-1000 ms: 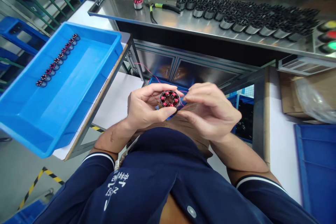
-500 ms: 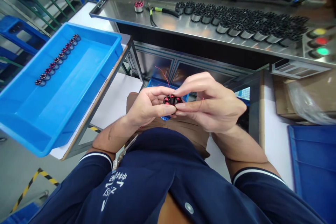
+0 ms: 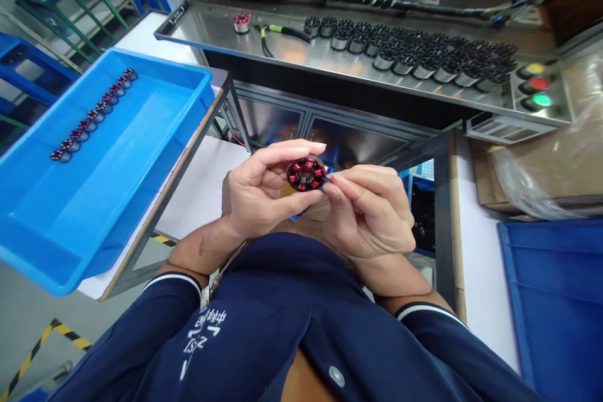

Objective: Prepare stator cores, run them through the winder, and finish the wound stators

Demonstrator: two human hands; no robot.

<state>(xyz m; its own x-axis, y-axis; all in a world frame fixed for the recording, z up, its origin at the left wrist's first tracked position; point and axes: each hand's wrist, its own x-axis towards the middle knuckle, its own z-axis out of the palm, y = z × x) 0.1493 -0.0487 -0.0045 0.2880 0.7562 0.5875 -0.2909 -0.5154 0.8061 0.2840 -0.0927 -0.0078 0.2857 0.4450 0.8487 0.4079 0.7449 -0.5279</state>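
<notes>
My left hand (image 3: 257,185) grips a motor stator (image 3: 306,187), a black ring with red wire coils, between thumb and fingers. Its open face is turned up towards me, and the coils around the centre hole show. Close against the stator's right edge, my right hand (image 3: 370,207) is closed in a pinch with thumb and fingertips together. What lies in that pinch is too small and hidden to make out. Both hands are over my lap, in front of the metal bench.
A blue tray (image 3: 155,132) on the left holds a row of wound stators (image 3: 97,114). On the metal bench (image 3: 202,28) are one wound stator (image 3: 242,22), cutting pliers (image 3: 287,31) and many bare stators (image 3: 405,53). Buttons (image 3: 537,85) and a blue bin (image 3: 556,289) are right.
The stator has turned so its face tilts towards me. My right hand has moved down and its fingers have drawn into a pinch. The loose red wire seen earlier no longer shows.
</notes>
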